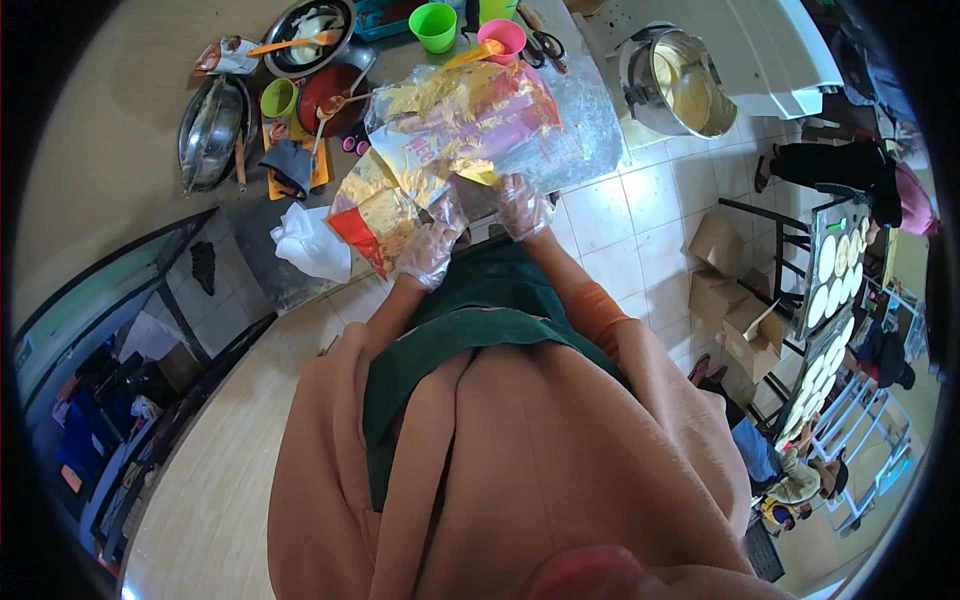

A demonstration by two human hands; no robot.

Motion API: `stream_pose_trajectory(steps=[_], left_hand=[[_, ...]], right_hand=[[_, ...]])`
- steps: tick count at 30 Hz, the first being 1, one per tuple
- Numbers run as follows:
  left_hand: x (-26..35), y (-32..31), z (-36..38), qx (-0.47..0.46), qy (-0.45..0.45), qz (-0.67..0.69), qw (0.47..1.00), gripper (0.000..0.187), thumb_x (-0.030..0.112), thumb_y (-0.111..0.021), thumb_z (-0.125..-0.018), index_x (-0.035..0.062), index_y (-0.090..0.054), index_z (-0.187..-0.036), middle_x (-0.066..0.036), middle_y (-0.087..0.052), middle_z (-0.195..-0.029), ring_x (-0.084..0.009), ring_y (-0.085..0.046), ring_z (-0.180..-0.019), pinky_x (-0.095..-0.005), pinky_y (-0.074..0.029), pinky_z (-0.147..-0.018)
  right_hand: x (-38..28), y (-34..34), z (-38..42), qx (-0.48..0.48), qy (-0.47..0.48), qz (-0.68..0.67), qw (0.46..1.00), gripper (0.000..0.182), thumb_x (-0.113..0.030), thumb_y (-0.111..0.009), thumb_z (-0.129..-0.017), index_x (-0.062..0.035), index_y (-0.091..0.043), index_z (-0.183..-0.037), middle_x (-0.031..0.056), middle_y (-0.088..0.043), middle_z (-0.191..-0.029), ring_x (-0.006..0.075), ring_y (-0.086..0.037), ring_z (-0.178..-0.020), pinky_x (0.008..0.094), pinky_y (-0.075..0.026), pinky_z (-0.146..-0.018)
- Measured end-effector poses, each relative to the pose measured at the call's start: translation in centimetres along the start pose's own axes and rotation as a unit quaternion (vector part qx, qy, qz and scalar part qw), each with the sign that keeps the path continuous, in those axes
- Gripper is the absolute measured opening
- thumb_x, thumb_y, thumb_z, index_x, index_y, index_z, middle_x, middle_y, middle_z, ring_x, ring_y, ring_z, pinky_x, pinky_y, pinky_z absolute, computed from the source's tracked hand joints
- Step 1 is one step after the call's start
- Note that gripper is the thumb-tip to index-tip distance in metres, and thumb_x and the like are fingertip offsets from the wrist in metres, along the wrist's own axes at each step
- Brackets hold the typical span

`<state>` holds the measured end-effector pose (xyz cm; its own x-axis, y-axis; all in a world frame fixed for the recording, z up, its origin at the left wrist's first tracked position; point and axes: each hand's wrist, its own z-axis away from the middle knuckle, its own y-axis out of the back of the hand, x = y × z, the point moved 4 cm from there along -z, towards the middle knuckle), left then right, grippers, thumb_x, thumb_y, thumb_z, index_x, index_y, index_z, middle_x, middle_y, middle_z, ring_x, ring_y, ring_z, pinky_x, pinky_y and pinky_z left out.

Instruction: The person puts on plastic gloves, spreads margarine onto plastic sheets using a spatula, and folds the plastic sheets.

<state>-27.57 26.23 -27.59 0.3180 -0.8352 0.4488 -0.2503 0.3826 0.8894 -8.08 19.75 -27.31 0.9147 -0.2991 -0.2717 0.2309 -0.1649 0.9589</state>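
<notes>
Opened-out plastic wrappers (pixel 465 115), smeared with yellow, greasy-looking paste, cover the middle of the metal table. My left hand (pixel 430 250), in a clear plastic glove, is closed on the near edge of the wrapper, beside a red and white corner. At the wrapper's near right edge my right hand (pixel 523 205), gloved as well, has its fingers curled in on the edge. Its fingertips are partly hidden. A crumpled white plastic bag (pixel 311 243) lies left of my left hand.
To the left are a red-brown bowl (pixel 333 100), a metal basin (pixel 213 135) and a green cup (pixel 279 98). A pink cup (pixel 500 42) and scissors (pixel 549 46) lie beyond the wrappers. A mixing bowl (pixel 690 85) stands right. People stand by trays (pixel 830 265) farther right.
</notes>
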Motion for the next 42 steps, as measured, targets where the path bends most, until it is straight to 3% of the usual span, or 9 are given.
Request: stream_pose_trajectory(steps=[3, 14, 20, 23, 24, 31, 33, 38, 42], left_hand=[[-0.5, -1.1, 0.8, -0.057, 0.058, 0.044, 0.996, 0.021, 0.016, -0.06, -0.078, 0.0089, -0.06, -0.098, -0.013, -0.055, -0.103, -0.0326, -0.058, -0.09, -0.0448, -0.049, -0.076], [2.8, 1.8, -3.8, 0.194, 0.059, 0.116, 0.972, 0.026, 0.008, -0.057, -0.077, 0.006, -0.055, -0.103, -0.016, -0.058, -0.103, -0.0351, -0.058, -0.094, -0.0443, -0.047, -0.081], [1.1, -0.4, -5.1, 0.148, 0.217, 0.31, 0.914, 0.033, -0.003, -0.055, -0.072, 0.0068, -0.054, -0.104, -0.012, -0.057, -0.1, -0.0268, -0.058, -0.084, -0.038, -0.048, -0.075], [1.1, -0.7, -5.8, 0.222, 0.13, 0.215, 0.942, 0.034, -0.007, -0.054, -0.072, 0.006, -0.055, -0.104, -0.009, -0.057, -0.098, -0.0184, -0.055, -0.078, -0.0322, -0.047, -0.069], [-1.5, -5.3, -4.3, 0.114, 0.309, 0.478, 0.814, 0.033, -0.007, -0.054, -0.072, 0.0061, -0.055, -0.103, -0.009, -0.056, -0.097, -0.0185, -0.055, -0.081, -0.0309, -0.047, -0.071], [5.0, 0.8, -9.7, 0.255, -0.007, 0.179, 0.95, 0.022, -0.001, -0.054, -0.081, 0.0048, -0.056, -0.102, -0.009, -0.058, -0.088, -0.0225, -0.058, -0.076, -0.032, -0.048, -0.067], [6.4, 1.3, -10.6, 0.224, 0.026, 0.139, 0.964, 0.023, 0.001, -0.058, -0.078, 0.0042, -0.056, -0.101, -0.014, -0.061, -0.091, -0.0308, -0.06, -0.084, -0.0385, -0.049, -0.074], [8.2, -2.5, -12.1, 0.199, 0.11, 0.129, 0.965, 0.022, 0.008, -0.06, -0.08, 0.0049, -0.056, -0.102, -0.014, -0.062, -0.094, -0.0312, -0.061, -0.09, -0.0403, -0.049, -0.08], [10.4, -2.4, -14.3, 0.186, 0.138, 0.138, 0.963, 0.023, 0.004, -0.057, -0.081, 0.0069, -0.055, -0.103, -0.013, -0.06, -0.098, -0.0296, -0.058, -0.093, -0.0414, -0.045, -0.086]], right_hand=[[0.9, 1.7, 0.6, 0.096, 0.055, -0.009, 0.994, 0.023, -0.006, -0.058, -0.08, 0.0023, -0.052, -0.1, 0.0168, -0.056, -0.085, 0.0333, -0.058, -0.072, 0.0451, -0.049, -0.057], [3.5, 5.5, 0.7, 0.156, 0.112, -0.062, 0.979, 0.027, -0.007, -0.061, -0.078, -0.0002, -0.053, -0.103, 0.0146, -0.057, -0.088, 0.0323, -0.058, -0.078, 0.0441, -0.047, -0.063], [4.0, 9.1, 0.6, 0.236, 0.085, -0.089, 0.964, 0.034, -0.003, -0.065, -0.074, -0.004, -0.053, -0.105, 0.0131, -0.058, -0.089, 0.0318, -0.058, -0.079, 0.0431, -0.048, -0.064], [7.0, 12.7, 0.0, 0.305, 0.021, -0.04, 0.951, 0.037, 0.0, -0.067, -0.071, -0.0061, -0.053, -0.105, 0.0132, -0.058, -0.089, 0.0322, -0.058, -0.079, 0.0425, -0.049, -0.066], [9.0, 13.9, 0.0, 0.318, -0.003, -0.013, 0.948, 0.037, 0.0, -0.067, -0.071, -0.0067, -0.054, -0.105, 0.0132, -0.058, -0.089, 0.0325, -0.059, -0.079, 0.0424, -0.049, -0.067], [24.4, 21.5, -3.1, 0.402, -0.101, 0.069, 0.907, 0.031, -0.002, -0.064, -0.076, -0.0079, -0.054, -0.105, 0.0138, -0.059, -0.089, 0.0335, -0.06, -0.079, 0.0426, -0.05, -0.066], [29.5, 21.1, -4.2, 0.408, -0.125, 0.106, 0.898, 0.028, -0.003, -0.063, -0.079, -0.0084, -0.054, -0.104, 0.0135, -0.059, -0.085, 0.034, -0.059, -0.074, 0.0428, -0.049, -0.064], [48.7, 9.4, -5.9, 0.021, -0.483, 0.078, 0.872, 0.027, -0.012, -0.044, -0.09, -0.0035, -0.058, -0.112, 0.0225, -0.064, -0.103, 0.0381, -0.064, -0.095, 0.047, -0.052, -0.078], [51.5, 7.5, -4.8, 0.059, -0.542, 0.031, 0.838, 0.026, -0.015, -0.043, -0.091, -0.0039, -0.06, -0.107, 0.0225, -0.065, -0.1, 0.0385, -0.064, -0.093, 0.0468, -0.051, -0.08]])
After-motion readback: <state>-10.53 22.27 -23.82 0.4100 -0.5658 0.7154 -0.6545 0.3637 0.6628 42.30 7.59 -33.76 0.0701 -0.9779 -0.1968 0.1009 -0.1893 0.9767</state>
